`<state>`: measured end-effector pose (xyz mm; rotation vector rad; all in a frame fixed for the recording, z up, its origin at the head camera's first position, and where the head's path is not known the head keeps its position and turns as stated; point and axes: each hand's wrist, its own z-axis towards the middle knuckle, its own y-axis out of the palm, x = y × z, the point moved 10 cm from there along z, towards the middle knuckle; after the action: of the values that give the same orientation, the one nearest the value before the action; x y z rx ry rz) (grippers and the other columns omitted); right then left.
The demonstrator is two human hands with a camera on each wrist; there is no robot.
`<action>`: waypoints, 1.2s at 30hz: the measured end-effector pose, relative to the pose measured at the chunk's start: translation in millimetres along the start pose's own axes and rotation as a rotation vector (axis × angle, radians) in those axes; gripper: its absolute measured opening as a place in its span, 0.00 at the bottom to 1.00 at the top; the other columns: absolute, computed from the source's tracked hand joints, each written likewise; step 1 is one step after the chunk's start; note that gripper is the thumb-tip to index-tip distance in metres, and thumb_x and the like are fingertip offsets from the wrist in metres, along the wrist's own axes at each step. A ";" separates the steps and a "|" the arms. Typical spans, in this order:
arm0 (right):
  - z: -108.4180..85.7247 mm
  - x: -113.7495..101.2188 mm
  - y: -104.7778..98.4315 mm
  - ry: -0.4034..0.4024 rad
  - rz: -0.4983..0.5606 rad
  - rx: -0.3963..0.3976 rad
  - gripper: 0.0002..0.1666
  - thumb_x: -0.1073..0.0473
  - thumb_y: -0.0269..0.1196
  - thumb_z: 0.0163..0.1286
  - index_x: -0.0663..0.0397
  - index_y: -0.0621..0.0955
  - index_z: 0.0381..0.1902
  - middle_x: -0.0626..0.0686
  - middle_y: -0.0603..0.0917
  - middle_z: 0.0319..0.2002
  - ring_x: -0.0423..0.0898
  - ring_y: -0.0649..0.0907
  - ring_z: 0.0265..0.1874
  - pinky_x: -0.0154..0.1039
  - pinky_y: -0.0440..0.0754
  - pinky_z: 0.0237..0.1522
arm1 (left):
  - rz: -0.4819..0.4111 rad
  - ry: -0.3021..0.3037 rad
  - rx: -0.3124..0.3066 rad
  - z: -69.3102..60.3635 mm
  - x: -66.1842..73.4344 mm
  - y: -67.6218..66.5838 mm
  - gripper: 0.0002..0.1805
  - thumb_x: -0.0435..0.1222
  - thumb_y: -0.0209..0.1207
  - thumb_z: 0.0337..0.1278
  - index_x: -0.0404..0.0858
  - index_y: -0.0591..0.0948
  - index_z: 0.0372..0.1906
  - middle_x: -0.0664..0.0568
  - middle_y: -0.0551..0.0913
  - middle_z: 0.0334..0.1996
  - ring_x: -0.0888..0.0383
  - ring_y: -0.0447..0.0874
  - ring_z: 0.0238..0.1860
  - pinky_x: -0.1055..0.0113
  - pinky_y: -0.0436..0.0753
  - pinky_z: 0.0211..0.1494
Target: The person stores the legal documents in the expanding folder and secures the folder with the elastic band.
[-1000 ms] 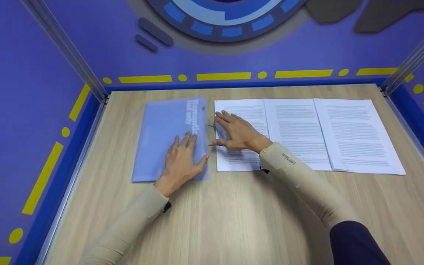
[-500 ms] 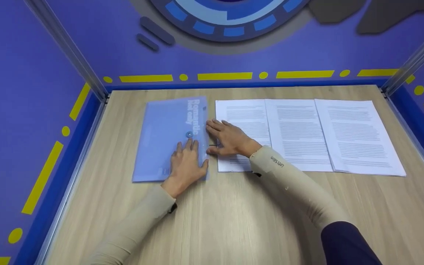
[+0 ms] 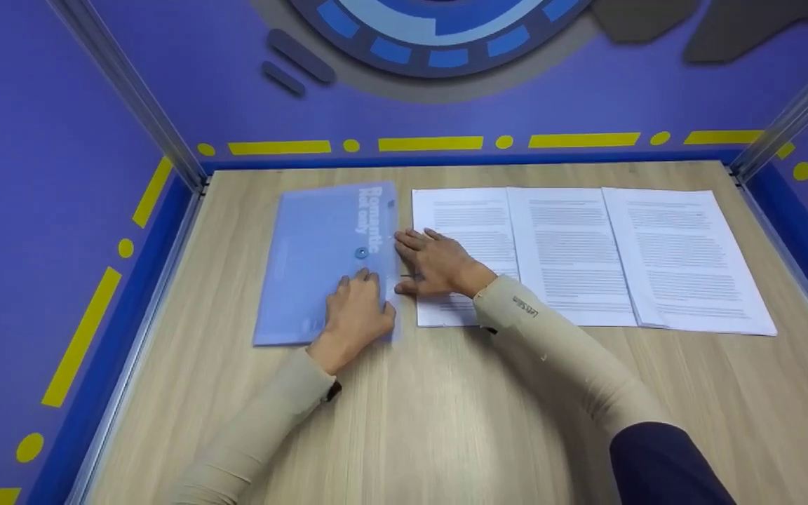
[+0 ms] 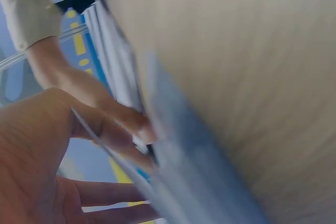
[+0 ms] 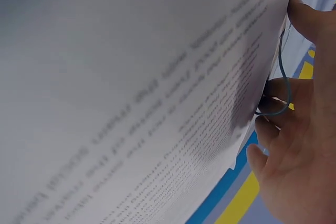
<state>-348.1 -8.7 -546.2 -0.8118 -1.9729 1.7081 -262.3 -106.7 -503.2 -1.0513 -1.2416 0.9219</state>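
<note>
A translucent blue snap-button folder (image 3: 299,245) with white lettering lies at the left of the table in the head view. My left hand (image 3: 355,315) rests on its lower right part, fingers slightly bent, just below the round button (image 3: 362,252). Up close, a thin raised plastic edge (image 4: 107,150) crosses in front of that hand's thumb and fingers. My right hand (image 3: 439,265) lies at the left edge of the leftmost paper stack (image 3: 470,207), its fingertips by the folder's right edge. A thin dark loop (image 5: 287,82) sticks out from the stack beside those fingers.
Two more printed paper stacks, a middle one (image 3: 565,252) and a right one (image 3: 684,259), continue the row, edges meeting or overlapping. The wooden table (image 3: 460,407) is bounded by a blue back wall (image 3: 446,112) and side walls.
My left hand has drawn back down the folder, uncovering the button, and its fingers have bent more. My right hand has shifted left and down to the stack's edge.
</note>
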 end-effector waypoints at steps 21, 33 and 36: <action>1.9 -0.1 -0.7 -0.003 0.002 -0.022 0.59 0.24 0.55 0.76 0.61 0.59 0.85 0.59 0.56 0.86 0.56 0.58 0.85 0.53 0.55 0.86 | -0.205 -0.002 0.090 -11.6 -5.1 -74.2 0.21 0.20 0.55 0.57 0.43 0.69 0.14 0.51 0.72 0.17 0.56 0.67 0.21 0.64 0.68 0.21; 3.2 0.2 1.9 -0.009 0.019 -0.024 0.59 0.24 0.54 0.76 0.62 0.58 0.85 0.59 0.56 0.86 0.57 0.59 0.85 0.54 0.57 0.86 | -0.342 -0.012 0.224 -24.3 -27.1 -103.6 0.15 0.18 0.58 0.56 0.24 0.91 0.44 0.31 0.91 0.41 0.54 0.85 0.27 0.61 0.86 0.31; 3.0 0.3 1.8 -0.011 0.028 -0.021 0.59 0.24 0.54 0.76 0.62 0.58 0.85 0.60 0.56 0.86 0.57 0.59 0.85 0.54 0.57 0.86 | -0.363 -0.018 0.234 -26.1 -32.6 -108.9 0.15 0.20 0.62 0.59 0.22 0.89 0.51 0.29 0.90 0.46 0.43 0.95 0.41 0.52 0.93 0.44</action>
<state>-350.0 -10.6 -548.6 -0.8421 -1.9992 1.7138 -241.5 -170.9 -408.1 -0.6082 -1.2539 0.7722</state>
